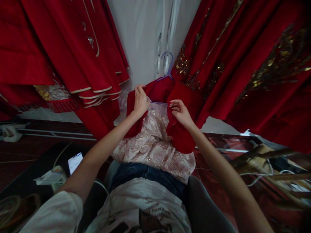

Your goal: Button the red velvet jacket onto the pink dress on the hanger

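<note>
In front of me a short red jacket (182, 139) hangs from a purple hanger (170, 66) over a pale pink brocade dress (155, 149) with a shiny leaf pattern. The dress's lower part lies across my lap. My left hand (141, 102) is closed on the jacket's left front edge near the collar, its fingertips partly hidden behind cloth. My right hand (179, 111) pinches the jacket's right front edge. Between both hands the hanger's lower bar and the dress's light lining show.
Red garments with cream trim (97, 74) hang at left, and red ones with gold sequins (262, 71) at right. White cabinet doors (141, 38) stand behind. A lit phone (75, 162) lies on a black surface at left. Wooden slats and cables (272, 174) are at lower right.
</note>
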The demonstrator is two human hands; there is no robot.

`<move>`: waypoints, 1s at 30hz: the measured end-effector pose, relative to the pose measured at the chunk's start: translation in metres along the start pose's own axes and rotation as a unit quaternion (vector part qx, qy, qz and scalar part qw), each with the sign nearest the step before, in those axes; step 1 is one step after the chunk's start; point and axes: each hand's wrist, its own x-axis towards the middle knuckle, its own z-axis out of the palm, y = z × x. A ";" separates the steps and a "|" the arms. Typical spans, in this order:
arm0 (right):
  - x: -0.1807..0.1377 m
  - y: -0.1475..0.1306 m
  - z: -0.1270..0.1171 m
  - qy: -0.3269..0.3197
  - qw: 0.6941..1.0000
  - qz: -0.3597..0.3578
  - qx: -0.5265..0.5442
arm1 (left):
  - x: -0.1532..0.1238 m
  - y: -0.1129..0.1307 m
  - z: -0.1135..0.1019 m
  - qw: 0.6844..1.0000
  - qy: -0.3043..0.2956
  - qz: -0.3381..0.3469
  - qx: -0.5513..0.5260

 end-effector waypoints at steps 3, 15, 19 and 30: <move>-0.001 -0.001 -0.005 0.002 1.000 0.012 0.017 | -0.023 -0.013 -0.007 0.999 0.007 -0.022 -0.023; 0.001 -0.010 0.022 -0.064 0.997 -0.039 0.005 | -0.052 0.012 0.009 0.965 -0.063 -0.047 -0.251; -0.004 -0.008 0.031 -0.032 0.997 -0.063 -0.016 | -0.052 0.028 0.013 0.952 -0.066 -0.068 -0.291; -0.009 -0.011 0.027 0.008 0.984 -0.124 -0.128 | -0.049 0.027 0.021 0.918 -0.037 -0.126 -0.375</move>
